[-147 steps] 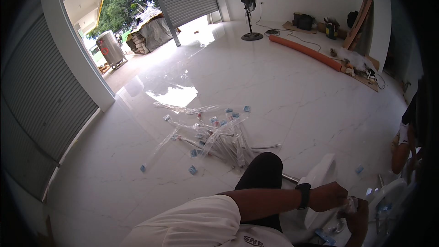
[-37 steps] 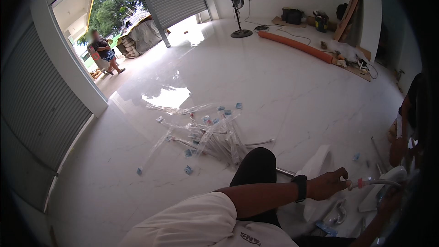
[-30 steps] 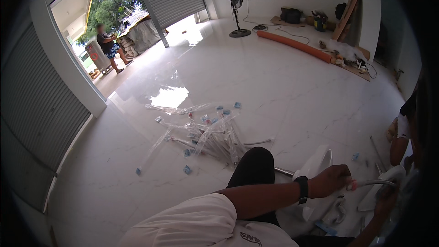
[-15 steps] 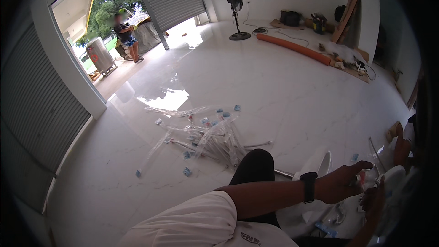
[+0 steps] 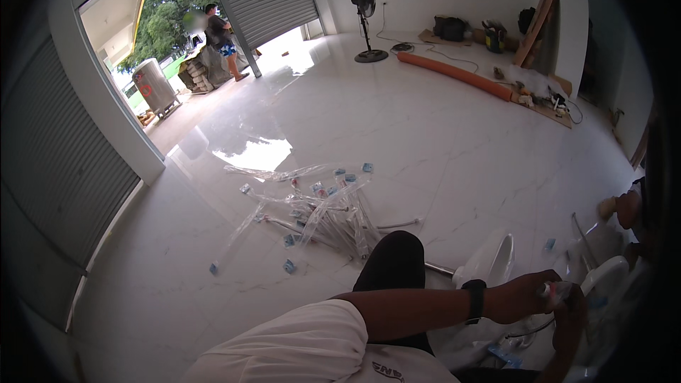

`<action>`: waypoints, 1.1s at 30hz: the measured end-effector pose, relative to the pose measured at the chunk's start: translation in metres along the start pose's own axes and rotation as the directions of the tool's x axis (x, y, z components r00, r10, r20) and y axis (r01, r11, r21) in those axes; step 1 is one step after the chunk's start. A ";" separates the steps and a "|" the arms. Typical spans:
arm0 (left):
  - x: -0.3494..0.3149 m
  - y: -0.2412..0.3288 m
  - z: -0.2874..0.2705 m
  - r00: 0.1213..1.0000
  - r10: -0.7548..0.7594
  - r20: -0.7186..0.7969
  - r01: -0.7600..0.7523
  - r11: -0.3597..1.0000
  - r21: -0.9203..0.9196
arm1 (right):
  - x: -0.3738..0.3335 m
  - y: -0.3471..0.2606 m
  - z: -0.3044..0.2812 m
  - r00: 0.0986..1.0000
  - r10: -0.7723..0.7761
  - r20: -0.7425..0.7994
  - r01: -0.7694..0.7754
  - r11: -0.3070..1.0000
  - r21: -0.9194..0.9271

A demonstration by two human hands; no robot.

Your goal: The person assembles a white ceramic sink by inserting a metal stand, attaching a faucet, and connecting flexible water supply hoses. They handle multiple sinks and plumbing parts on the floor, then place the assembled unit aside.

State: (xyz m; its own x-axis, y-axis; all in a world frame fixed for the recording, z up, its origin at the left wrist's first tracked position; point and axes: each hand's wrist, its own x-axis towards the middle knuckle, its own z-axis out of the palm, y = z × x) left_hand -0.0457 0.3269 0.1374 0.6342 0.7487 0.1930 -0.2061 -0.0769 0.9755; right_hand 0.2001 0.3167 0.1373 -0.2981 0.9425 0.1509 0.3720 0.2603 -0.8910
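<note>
At the lower right, my left hand [image 5: 521, 298], with a dark watch on its wrist, is closed round a small piece in clear plastic with a red part [image 5: 547, 291]. My right hand [image 5: 571, 318] meets it from the right, its fingers closed at the plastic; their tips are partly hidden. A thin dark curved hose [image 5: 530, 333] shows below the hands. White glossy rounded pieces lie close by, one [image 5: 489, 262] left of the hands and another [image 5: 607, 275] on their right. Clear wrappers and a blue label [image 5: 505, 356] lie below.
A pile of braided hoses in clear sleeves [image 5: 333, 216] with blue labels lies ahead on the glossy floor [image 5: 383, 128]. Farther off are an orange roll [image 5: 454, 74] and a standing fan [image 5: 366, 25]. Another person's hand [image 5: 628, 209] is at the right edge; someone stands outside the doorway [image 5: 223, 39].
My left hand has turned and drawn slightly back, its pointing finger now curled in. My right hand has risen to meet it. The person outside has moved right, and the hand at the right edge has shifted.
</note>
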 end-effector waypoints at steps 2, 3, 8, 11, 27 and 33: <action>-0.004 0.003 -0.006 1.000 0.024 0.003 -0.025 0.994 0.106 | 0.003 -0.003 0.011 0.999 -0.012 -0.049 0.013 1.000 0.025; -0.006 0.005 -0.011 0.999 0.046 -0.019 -0.043 0.988 0.151 | 0.003 -0.004 0.014 0.997 0.003 -0.082 -0.004 1.000 -0.013; -0.008 0.005 -0.028 0.976 0.085 -0.203 -0.020 0.953 0.301 | -0.001 -0.021 0.019 0.984 0.141 -0.113 -0.151 0.985 -0.086; -0.006 -0.001 -0.024 0.944 0.253 -0.214 -0.143 0.893 0.426 | 0.005 -0.036 0.027 0.981 0.193 0.002 -0.190 0.968 -0.164; 0.000 -0.010 -0.009 0.913 0.297 -0.279 0.032 0.631 0.775 | 0.012 -0.051 0.061 0.989 0.146 -0.036 -0.148 0.909 -0.389; 0.000 -0.013 -0.011 0.843 0.441 -0.309 0.050 0.508 0.860 | 0.013 -0.036 0.060 0.993 0.113 -0.024 -0.112 0.898 -0.426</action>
State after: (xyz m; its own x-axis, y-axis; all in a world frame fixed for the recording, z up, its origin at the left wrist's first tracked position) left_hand -0.0507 0.3351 0.1240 0.2128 0.8007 0.5600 0.5678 -0.5678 0.5960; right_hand 0.1302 0.3072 0.1463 -0.2333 0.9706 0.0591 0.7421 0.2170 -0.6342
